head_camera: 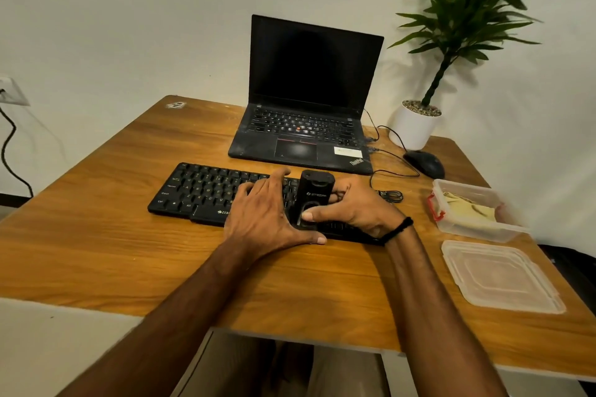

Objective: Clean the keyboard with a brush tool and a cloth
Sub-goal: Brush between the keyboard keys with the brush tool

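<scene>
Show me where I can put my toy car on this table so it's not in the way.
Best spot: the bare table left of the keyboard and laptop. The front strip is bare too, but both arms cross it. Crowded: the right side, with mouse, plant pot, box and lid; and mid-keyboard, where the right hand grips the brush tool.

Both forearms [193,293] bare up to frame edge. Left hand [267,213] & right hand [358,206] bare too. R wrist: thin black braided wristband [398,229]. Lower down: light beige trousers [342,374], plain fabric.
</scene>
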`<state>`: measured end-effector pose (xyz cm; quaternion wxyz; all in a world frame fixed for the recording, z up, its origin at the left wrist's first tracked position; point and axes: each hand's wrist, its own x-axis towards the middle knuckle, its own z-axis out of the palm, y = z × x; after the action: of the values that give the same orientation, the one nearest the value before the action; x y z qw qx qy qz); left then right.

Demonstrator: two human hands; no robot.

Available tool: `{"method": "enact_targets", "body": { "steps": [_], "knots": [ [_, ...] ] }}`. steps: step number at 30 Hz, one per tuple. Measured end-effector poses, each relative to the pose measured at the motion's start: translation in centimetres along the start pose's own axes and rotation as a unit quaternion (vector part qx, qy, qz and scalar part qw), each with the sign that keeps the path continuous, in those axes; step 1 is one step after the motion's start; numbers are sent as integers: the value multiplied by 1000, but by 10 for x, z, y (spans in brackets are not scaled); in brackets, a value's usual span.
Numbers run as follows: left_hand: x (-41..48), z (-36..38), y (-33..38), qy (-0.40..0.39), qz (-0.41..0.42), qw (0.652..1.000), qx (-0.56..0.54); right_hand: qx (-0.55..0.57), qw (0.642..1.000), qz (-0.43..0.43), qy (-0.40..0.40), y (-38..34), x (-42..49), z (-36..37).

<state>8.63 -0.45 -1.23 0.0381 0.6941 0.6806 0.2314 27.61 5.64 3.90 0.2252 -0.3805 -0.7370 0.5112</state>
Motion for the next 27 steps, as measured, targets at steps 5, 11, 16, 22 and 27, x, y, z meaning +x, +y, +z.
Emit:
{"method": "enact_targets", "body": {
  "steps": [5,11,16,22,27],
  "knots": [
    [0,3,-2,8,1,1000,14,-57,988,-32,139,3,4,-5],
    [1,5,-3,23,20,999,31,-35,990,-21,136,10,-15,-12],
    [-3,10,11,37,39,997,61,-12,997,2,72,9,-28,-14],
    [-4,14,17,27,46,996,74,11,982,-24,189,14,-35,-13],
    [-2,15,16,29,43,997,62,40,985,-30,162,19,-42,-11]
  ]
}}
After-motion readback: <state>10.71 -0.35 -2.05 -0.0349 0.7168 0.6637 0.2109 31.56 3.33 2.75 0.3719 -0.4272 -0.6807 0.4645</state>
